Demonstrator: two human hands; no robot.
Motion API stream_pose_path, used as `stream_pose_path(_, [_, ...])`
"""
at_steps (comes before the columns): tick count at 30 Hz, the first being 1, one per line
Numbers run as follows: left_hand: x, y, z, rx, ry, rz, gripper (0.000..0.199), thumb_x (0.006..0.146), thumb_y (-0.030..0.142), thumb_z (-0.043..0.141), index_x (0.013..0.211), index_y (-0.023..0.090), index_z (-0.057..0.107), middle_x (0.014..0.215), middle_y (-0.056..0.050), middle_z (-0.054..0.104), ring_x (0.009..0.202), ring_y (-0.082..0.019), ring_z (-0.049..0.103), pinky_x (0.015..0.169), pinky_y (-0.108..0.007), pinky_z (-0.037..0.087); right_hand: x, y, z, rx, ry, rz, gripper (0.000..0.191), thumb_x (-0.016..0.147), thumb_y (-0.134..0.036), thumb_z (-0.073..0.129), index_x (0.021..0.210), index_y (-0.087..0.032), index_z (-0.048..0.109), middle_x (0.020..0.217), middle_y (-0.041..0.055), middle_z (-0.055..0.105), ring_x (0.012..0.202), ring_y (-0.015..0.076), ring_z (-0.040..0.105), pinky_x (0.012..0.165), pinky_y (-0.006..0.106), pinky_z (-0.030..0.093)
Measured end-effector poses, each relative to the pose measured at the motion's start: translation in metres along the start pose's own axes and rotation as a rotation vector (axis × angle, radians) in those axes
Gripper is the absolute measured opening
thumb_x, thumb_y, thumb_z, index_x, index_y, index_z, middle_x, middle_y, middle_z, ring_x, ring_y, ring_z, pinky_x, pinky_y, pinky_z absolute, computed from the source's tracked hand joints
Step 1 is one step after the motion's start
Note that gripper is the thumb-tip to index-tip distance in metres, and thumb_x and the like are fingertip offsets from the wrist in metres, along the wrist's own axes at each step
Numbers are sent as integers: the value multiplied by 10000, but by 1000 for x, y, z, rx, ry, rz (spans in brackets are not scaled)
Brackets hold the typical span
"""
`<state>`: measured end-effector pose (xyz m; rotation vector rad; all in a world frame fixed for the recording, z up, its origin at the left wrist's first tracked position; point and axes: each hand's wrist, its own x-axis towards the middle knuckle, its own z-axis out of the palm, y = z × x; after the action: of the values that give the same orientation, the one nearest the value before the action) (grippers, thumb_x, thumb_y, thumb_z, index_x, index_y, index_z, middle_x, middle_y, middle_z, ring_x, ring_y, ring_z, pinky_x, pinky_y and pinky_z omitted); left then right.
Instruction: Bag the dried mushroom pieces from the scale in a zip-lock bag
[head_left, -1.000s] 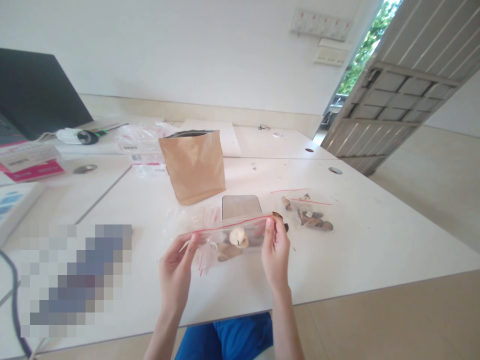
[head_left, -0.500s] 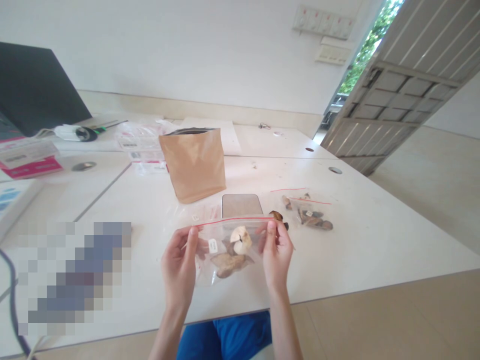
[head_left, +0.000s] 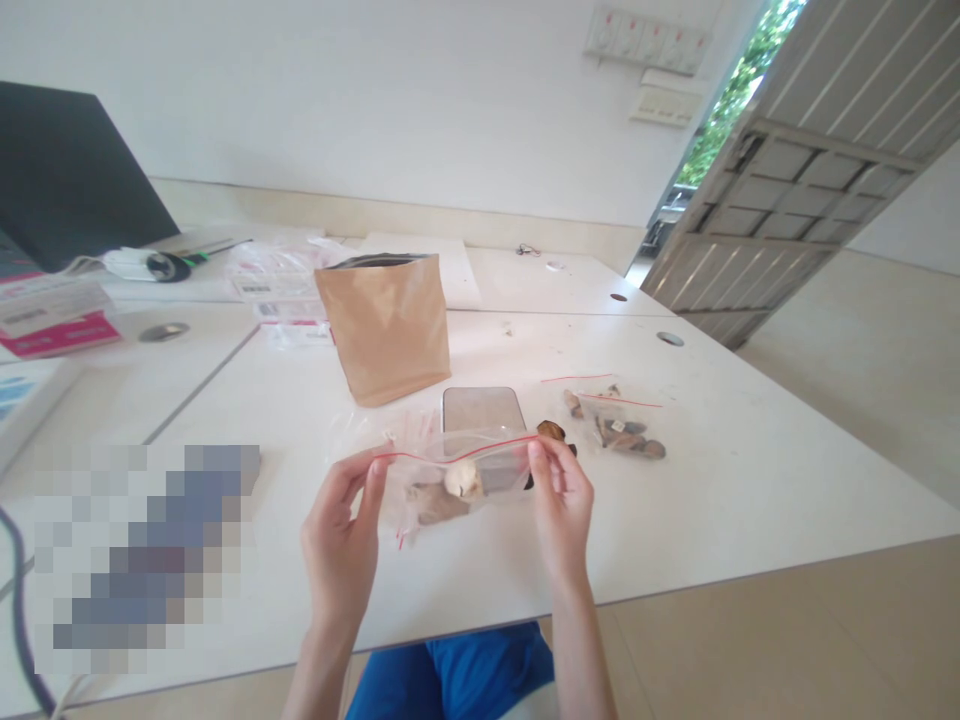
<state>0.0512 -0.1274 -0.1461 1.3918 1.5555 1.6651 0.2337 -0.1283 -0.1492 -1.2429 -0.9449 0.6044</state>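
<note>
A clear zip-lock bag point(head_left: 499, 480) with a red seal strip hangs between my two hands, above the table's near side. Inside it are pale and brown dried pieces point(head_left: 442, 495) that look like mushrooms. My left hand point(head_left: 345, 530) pinches the strip's left end, and my right hand point(head_left: 561, 500) pinches the right end. Just behind the bag lies a flat grey-topped device point(head_left: 482, 412), like a small scale, partly covered by it. A loose dark brown piece point(head_left: 551, 430) rests beyond my right fingertips. More clear bags point(head_left: 360, 430) lie behind my left hand.
Two filled zip-lock bags point(head_left: 630, 440) overlap to the right. A brown paper pouch point(head_left: 386, 325) stands upright, its top open, behind the device. Pink-and-white boxes point(head_left: 60, 320), a dark monitor point(head_left: 75, 180) and a cable point(head_left: 19, 600) occupy the left side.
The bag has tipped and its contents have shifted left and slightly up. Its seal strip, straight before, now bends in a wave. My left hand has moved slightly left.
</note>
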Motion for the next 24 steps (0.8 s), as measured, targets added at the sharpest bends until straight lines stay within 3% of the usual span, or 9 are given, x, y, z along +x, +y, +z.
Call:
stream_pose_path(10, [-6,-4,3,-22,44,17,206,831,409,593,860,209,633,840,-8,662,821,-131,605,749,-216,441,-1,-1,1,10,145,-67,253,809,-426,614,809,-174,625,784,40,647,761,172,589,735,299,467])
stream_pose_path(13, [-6,1,7,-83,60,-50,234,831,433,587,852,204,626,819,-6,659,795,-131,605,735,-219,455,-2,-1,3,60,117,-81,259,812,-436,604,771,-180,603,733,22,631,729,169,592,710,294,466])
stream_pose_path(16, [-7,4,10,-232,-5,-150,261,850,451,552,816,199,609,790,-7,651,781,-133,601,737,-223,463,-3,2,5,126,77,-31,269,832,-455,571,791,-189,588,720,14,621,710,168,592,690,295,466])
stream_pose_path(20, [-10,5,14,-457,-68,-204,236,842,430,571,842,197,609,859,-13,645,848,-140,599,798,-233,456,-6,2,7,210,-27,16,252,833,-438,577,927,-205,555,790,28,653,701,174,614,698,318,482])
stream_pose_path(24, [-10,3,15,-506,-59,-241,193,789,377,653,831,200,588,850,3,619,819,-121,586,757,-203,451,-7,-1,9,252,-110,56,246,802,-404,625,923,-211,531,934,65,699,802,186,641,735,318,486])
